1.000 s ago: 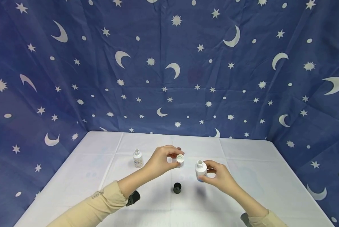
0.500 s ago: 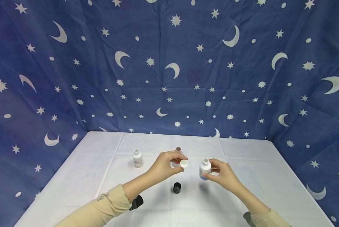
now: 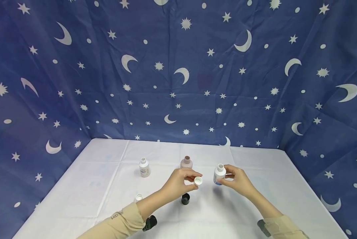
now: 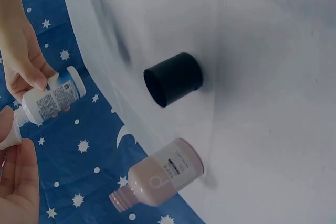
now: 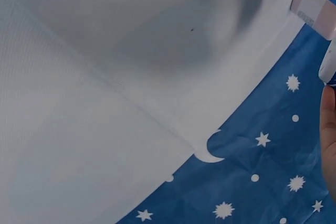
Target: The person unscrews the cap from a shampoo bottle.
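Observation:
In the head view my left hand (image 3: 179,182) pinches a small white screw cap (image 3: 198,181), its hollow side showing. Just right of it, my right hand (image 3: 239,182) grips an uncapped white bottle (image 3: 219,175) with a blue lower band, mouth up and held above the table. The left wrist view shows this bottle's printed label and its neck close to the cap. An open pink bottle (image 3: 186,163) stands behind my left hand. Below that hand a black cap (image 3: 185,199) sits hollow side up. Only the edge of my right hand enters the right wrist view.
Another uncapped white bottle (image 3: 144,168) stands on the left of the white-covered table (image 3: 107,159). A second white cap (image 3: 139,197) lies beside my left forearm, partly hidden by it. A blue curtain (image 3: 178,73) with moons and stars surrounds the table's back and sides.
My left hand has moved right and nearer with the white cap, uncovering the pink bottle and the second white cap. My right hand has shifted slightly right and farther away with its bottle.

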`<act>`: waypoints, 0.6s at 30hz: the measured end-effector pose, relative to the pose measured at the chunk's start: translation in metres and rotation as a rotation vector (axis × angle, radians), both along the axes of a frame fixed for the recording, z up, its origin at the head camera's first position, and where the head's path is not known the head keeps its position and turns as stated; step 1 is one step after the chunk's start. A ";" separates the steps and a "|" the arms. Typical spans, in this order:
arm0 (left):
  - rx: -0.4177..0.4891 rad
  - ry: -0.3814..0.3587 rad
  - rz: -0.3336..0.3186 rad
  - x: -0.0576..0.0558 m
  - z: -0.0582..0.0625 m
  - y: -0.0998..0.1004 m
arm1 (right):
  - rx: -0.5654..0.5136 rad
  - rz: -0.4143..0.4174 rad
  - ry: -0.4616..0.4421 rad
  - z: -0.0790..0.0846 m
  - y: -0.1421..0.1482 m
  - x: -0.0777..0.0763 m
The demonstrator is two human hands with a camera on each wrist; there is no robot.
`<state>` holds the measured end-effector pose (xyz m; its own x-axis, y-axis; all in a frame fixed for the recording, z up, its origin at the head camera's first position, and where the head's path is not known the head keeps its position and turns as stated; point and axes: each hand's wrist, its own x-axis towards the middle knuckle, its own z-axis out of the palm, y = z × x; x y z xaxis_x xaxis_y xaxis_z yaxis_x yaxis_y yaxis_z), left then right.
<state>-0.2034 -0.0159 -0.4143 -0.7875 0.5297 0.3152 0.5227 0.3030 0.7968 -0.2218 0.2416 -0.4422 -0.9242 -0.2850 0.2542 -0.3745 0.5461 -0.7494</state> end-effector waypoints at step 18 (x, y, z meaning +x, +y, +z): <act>-0.003 -0.086 -0.010 0.010 -0.029 0.026 | -0.040 -0.018 -0.028 -0.026 0.022 -0.030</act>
<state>-0.1936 0.0104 -0.4435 -0.8064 0.5384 0.2446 0.4551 0.3008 0.8381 -0.2519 0.2636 -0.4678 -0.9361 -0.2584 0.2387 -0.3432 0.5222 -0.7807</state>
